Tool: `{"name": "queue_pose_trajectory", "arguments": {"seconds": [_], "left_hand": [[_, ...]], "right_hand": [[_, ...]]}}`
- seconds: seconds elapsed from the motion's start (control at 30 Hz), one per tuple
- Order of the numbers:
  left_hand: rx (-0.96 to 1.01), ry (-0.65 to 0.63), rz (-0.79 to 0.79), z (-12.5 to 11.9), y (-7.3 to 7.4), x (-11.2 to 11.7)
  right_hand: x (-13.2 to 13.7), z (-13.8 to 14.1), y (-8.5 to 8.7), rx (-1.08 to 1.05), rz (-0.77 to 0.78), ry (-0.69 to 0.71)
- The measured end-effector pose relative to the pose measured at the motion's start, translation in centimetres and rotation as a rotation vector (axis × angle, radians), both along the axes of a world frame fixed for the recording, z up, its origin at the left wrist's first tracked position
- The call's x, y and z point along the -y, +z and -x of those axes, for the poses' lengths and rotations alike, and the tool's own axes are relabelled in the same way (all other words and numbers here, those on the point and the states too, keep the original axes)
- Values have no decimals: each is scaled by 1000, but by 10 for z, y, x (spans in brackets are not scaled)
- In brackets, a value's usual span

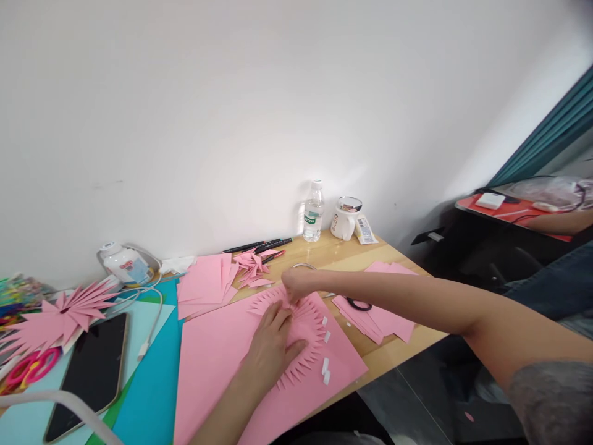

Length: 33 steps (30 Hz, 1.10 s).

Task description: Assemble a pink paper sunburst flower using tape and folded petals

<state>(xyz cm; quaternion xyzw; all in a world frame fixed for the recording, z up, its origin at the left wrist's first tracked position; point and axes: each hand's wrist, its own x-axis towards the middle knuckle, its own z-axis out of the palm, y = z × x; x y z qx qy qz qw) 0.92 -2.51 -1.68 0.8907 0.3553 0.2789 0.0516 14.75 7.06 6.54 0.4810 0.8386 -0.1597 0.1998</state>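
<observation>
A round pink paper piece (pixel 299 339) with a pointed, cut fringe lies on a large pink sheet (pixel 208 358). Over its left side rests my left hand (pixel 271 346), fingers outstretched and thumb apart, touching the paper. My right hand (pixel 296 284) is at the far edge of the fringed piece, its fingers closed and pointing down; whatever they pinch is hidden. Small white pieces (pixel 325 366) are scattered on the sheet along the right side of the fringe.
Pink paper sheets (pixel 204 278), pink scraps (pixel 252 269) and black pens (pixel 259 245) lie behind. A water bottle (pixel 314 213) and a lidded mug (pixel 345 219) stand near the wall. Dark-handled scissors (pixel 359 305) lie right; a phone (pixel 92 374) and pink-handled scissors (pixel 34 368) left.
</observation>
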Motion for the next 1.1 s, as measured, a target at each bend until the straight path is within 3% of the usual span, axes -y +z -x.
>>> {"name": "queue_pose_trajectory", "arguments": {"seconds": [0.23, 1.1], "left_hand": [[-12, 1, -10, -1, -2, -1], [-21, 1, -17, -1, 1, 1]], "right_hand": [[2, 3, 10, 39, 19, 78], [-2, -2, 11, 22, 30, 228]]}}
